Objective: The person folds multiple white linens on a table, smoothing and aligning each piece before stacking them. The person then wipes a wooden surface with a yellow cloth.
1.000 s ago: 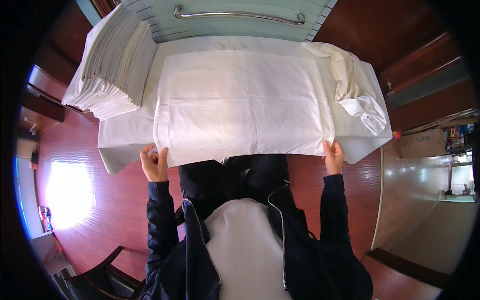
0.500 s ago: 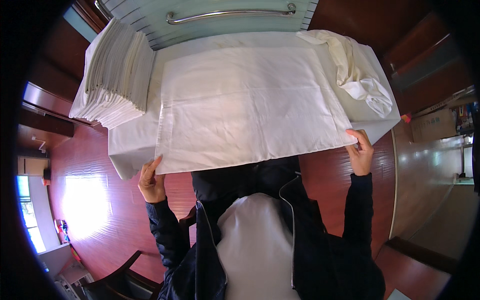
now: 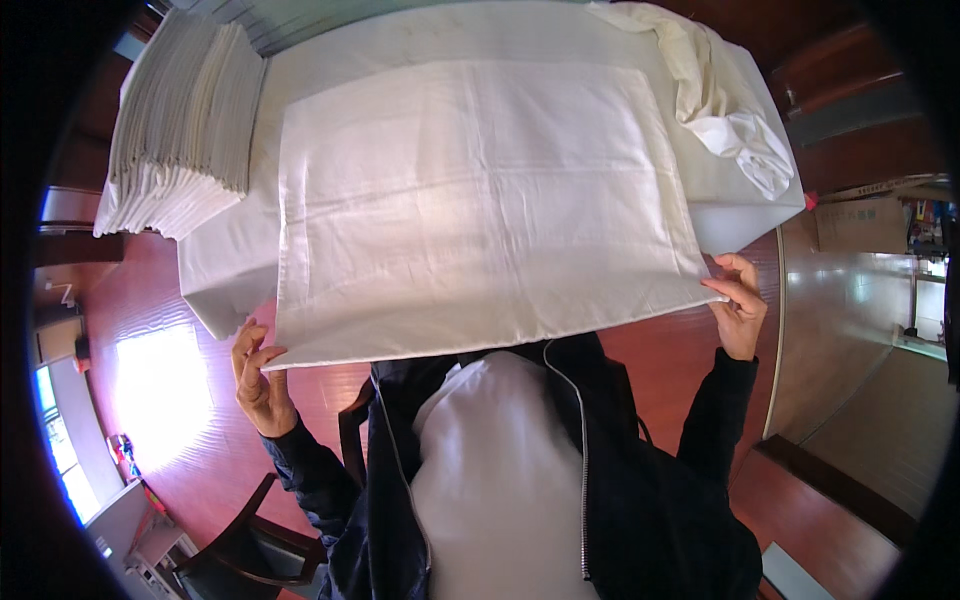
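Note:
A white rectangular cloth (image 3: 480,210), hemmed and lightly creased, lies spread over the table with its near edge lifted past the table's front. My left hand (image 3: 262,380) pinches its near left corner between thumb and fingers. At the near right corner, my right hand (image 3: 738,305) grips the cloth the same way. The near edge hangs taut between both hands, slightly higher on the right. To the left stands a tall stack of folded white cloths (image 3: 185,125). A crumpled white cloth (image 3: 735,135) lies at the table's right end.
The table wears a white cover (image 3: 225,270) that drapes over its front. A dark wooden chair (image 3: 250,550) stands at the lower left on the reddish floor (image 3: 140,290). Cardboard boxes (image 3: 860,225) sit at the far right.
Both hands have moved outward and a little toward me, drawing the cloth's near edge closer. The view has also shifted, with the table now higher in the picture.

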The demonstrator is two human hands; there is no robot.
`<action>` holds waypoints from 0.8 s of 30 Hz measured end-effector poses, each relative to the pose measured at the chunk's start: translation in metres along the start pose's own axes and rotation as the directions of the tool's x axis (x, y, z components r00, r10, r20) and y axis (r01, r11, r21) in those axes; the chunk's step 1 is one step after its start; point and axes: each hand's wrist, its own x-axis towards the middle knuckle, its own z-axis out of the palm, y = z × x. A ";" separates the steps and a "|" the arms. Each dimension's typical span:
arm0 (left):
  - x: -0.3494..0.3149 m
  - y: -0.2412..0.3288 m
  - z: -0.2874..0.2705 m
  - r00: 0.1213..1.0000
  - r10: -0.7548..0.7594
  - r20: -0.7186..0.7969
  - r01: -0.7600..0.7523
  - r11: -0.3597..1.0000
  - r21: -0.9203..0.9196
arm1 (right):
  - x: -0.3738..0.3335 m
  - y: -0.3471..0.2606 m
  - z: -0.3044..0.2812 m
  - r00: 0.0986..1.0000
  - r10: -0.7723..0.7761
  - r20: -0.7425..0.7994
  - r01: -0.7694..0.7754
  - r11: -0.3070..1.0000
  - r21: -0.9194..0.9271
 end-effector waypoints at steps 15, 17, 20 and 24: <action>0.264 -0.105 0.115 0.978 -0.048 -0.203 0.112 0.942 0.315 | 0.246 0.058 0.096 0.948 0.018 -0.318 -0.073 0.984 -0.163; 0.279 -0.120 0.128 0.988 -0.131 -0.082 0.153 0.913 0.377 | 0.266 0.068 0.111 0.958 -0.004 -0.288 -0.081 0.955 -0.285; 0.286 -0.131 0.134 0.986 -0.139 -0.091 0.163 0.915 0.368 | 0.279 0.082 0.119 0.979 0.070 -0.194 -0.137 0.924 -0.356; 0.289 -0.131 0.134 0.975 -0.203 -0.090 0.222 0.890 0.398 | 0.282 0.082 0.123 0.981 0.142 -0.134 -0.187 0.877 -0.442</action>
